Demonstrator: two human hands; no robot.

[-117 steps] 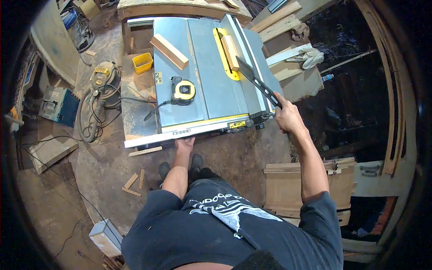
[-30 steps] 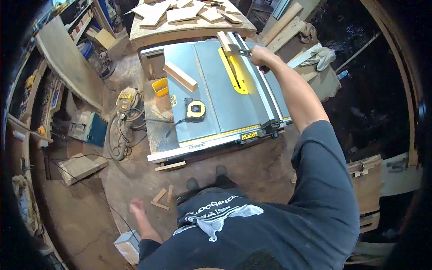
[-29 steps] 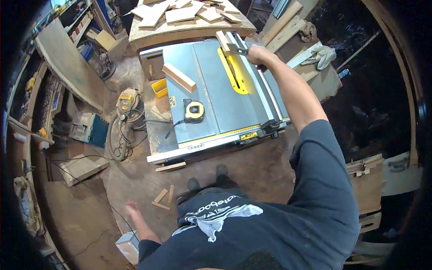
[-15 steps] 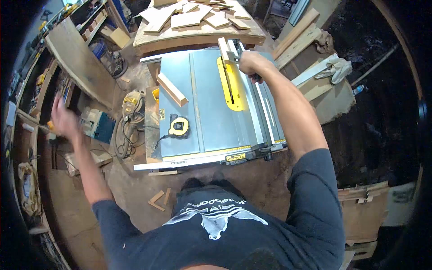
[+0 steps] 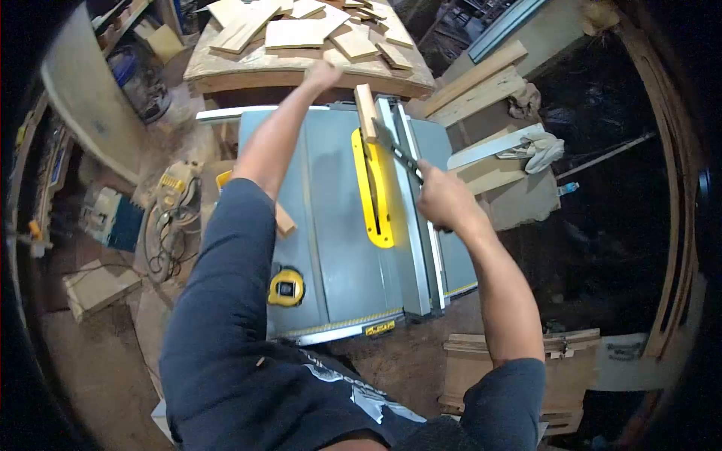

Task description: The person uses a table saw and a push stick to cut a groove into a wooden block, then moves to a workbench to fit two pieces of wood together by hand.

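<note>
My right hand [image 5: 444, 199] is wrapped round the handle of a dark push stick [image 5: 402, 156], whose tip meets the near end of a narrow wood strip [image 5: 365, 113]. That strip lies beside the metal fence [image 5: 410, 225], at the far end of the yellow throat plate [image 5: 374, 203] on the table saw [image 5: 342, 255]. Near the saw's far edge is my left hand [image 5: 323, 74], reaching toward the workbench; its fingers are too indistinct to read. A second wood piece [image 5: 284, 219] shows partly under my left forearm. The yellow tape measure [image 5: 286, 288] rests on the near left of the saw.
Behind the saw, a workbench [image 5: 301, 66] carries several flat wood offcuts [image 5: 295, 34]. Boards [image 5: 481, 86] and a crumpled cloth [image 5: 538, 150] are at the right. Power tools and a hose [image 5: 162, 233] lie at the left, near a teal case [image 5: 113, 218].
My left hand has swung from the far left across the saw toward the bench. My right hand and push stick sit lower in view, and the camera view has shifted.
</note>
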